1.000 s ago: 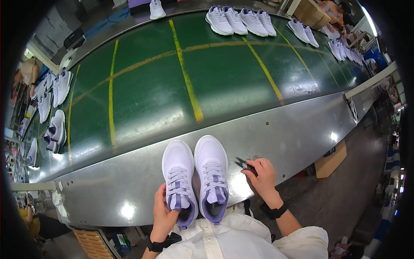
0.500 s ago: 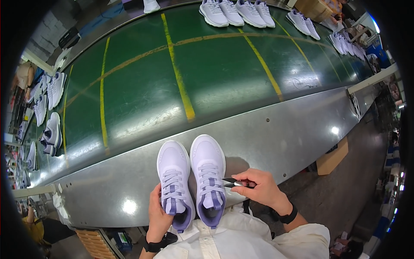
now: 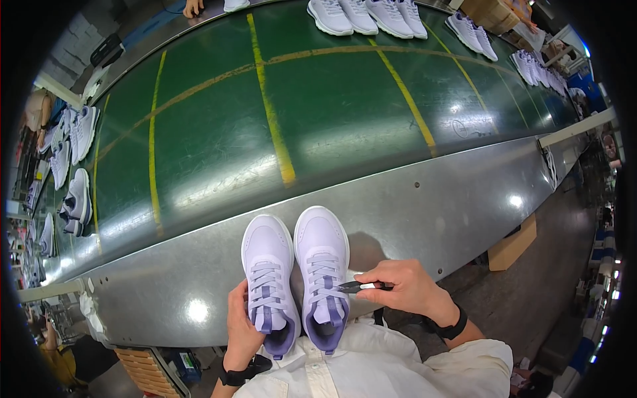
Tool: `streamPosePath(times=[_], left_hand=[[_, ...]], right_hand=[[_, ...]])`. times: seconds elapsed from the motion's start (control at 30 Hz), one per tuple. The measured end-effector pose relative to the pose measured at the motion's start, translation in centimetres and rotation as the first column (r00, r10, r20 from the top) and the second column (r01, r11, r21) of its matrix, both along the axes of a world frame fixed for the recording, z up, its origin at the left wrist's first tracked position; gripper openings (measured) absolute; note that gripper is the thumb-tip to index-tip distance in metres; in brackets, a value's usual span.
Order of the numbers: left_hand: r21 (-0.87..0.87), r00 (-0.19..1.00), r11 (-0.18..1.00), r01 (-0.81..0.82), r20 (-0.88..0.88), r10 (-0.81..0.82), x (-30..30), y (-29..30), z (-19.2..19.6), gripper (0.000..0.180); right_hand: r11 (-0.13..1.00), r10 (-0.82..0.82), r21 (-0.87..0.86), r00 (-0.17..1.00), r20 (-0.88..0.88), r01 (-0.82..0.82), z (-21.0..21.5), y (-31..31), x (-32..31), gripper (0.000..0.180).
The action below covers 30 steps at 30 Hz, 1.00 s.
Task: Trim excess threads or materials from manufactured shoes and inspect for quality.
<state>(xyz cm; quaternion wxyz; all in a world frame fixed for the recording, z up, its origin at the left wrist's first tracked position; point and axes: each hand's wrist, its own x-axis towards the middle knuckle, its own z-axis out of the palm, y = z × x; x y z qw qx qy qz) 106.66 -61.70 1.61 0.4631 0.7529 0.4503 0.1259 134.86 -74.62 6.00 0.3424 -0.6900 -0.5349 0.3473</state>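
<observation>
A pair of pale lilac sneakers lies side by side on the metal ledge, toes pointing away from me. My left hand [image 3: 243,320] grips the left sneaker [image 3: 268,249] along its outer side, near the heel. Against the laces of the right sneaker [image 3: 320,239] rest the tips of small black thread snips [image 3: 358,287], their blades pressed together. These snips are pinched in the fingers of my right hand [image 3: 406,286]. Both sneakers have darker purple heel linings and tongue strips.
A green conveyor belt [image 3: 219,139] with yellow lines runs beyond the metal ledge [image 3: 391,219]. Several sneakers [image 3: 368,18] stand along its far side, more [image 3: 83,132] at the left. Another person's hand [image 3: 193,8] shows at the far edge. A cardboard piece [image 3: 513,244] sits below the ledge.
The snips' blades, apart before, are now together at the right sneaker's laces. Another person's hand has appeared at the far edge. My left hand keeps its hold.
</observation>
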Motion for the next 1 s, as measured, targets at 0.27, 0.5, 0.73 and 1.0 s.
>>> streamPosePath(times=[0.27,0.5,0.73,1.0], left_hand=[[0.015,1.000,1.000,-0.005,0.006,0.005,0.5,-0.1,-0.2,0.067],[-0.013,1.000,1.000,-0.016,0.008,0.016,0.8,-0.5,-0.1,0.067],[-0.033,0.996,0.996,-0.078,0.051,0.080,0.4,-0.8,-1.0,0.064],[-0.136,0.984,0.986,-0.098,0.136,0.116,-0.1,-0.9,-1.7,0.066]], right_hand=[[0.996,0.076,-0.058,0.994,0.082,-0.071,1.1,0.3,0.6,0.025],[0.996,-0.048,-0.081,0.999,0.010,0.049,0.8,-0.9,-0.2,0.022],[0.775,-0.631,-0.405,0.562,-0.536,0.485,-4.3,-2.5,0.1,0.017],[0.895,-0.442,0.362,0.618,0.650,0.260,-3.4,-2.0,-1.1,0.051]])
